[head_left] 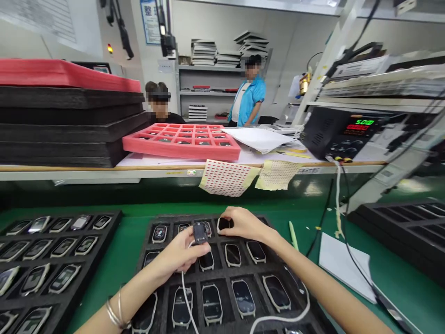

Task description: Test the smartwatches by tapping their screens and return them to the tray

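My left hand pinches a small black charging block with a white cable running down from it. The block is above the back rows of a black foam tray filled with smartwatch bodies without straps. At the tray's back row, the fingers of my right hand are closed on a smartwatch with a dark screen; the fingers cover part of it. Nearby, one smartwatch at the back left has a lit face. Other watches close to my hands look dark.
Another black foam tray of watches lies at left, and dark trays stand at right. A white pad and green pen lie on the green mat. The shelf holds a red tray and power supply. Two people are beyond.
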A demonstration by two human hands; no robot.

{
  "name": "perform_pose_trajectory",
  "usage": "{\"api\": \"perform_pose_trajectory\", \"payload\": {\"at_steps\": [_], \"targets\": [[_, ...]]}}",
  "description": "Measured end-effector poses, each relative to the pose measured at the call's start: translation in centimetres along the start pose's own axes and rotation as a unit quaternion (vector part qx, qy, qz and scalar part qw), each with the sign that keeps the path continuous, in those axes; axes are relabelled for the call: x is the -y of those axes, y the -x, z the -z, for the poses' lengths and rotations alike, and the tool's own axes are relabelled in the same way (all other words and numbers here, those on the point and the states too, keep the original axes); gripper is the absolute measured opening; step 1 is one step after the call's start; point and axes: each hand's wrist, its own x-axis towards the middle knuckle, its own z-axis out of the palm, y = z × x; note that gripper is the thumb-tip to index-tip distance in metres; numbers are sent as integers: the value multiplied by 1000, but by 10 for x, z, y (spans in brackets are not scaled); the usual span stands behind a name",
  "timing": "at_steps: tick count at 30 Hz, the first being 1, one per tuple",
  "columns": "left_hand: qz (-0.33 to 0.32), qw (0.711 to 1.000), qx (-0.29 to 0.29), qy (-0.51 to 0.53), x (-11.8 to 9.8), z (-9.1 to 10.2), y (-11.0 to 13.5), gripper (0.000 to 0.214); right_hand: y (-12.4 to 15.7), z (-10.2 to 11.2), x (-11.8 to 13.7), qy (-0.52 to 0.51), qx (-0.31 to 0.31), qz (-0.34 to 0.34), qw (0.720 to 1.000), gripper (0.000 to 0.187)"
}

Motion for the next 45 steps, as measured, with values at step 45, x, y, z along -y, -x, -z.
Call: {"api": "perform_pose_trajectory", "payload": {"at_steps": [45], "targets": [[-109, 994, -24, 14, 41, 15, 0, 33, 5, -52, 53, -224, -132, 212, 942, 45]]}}
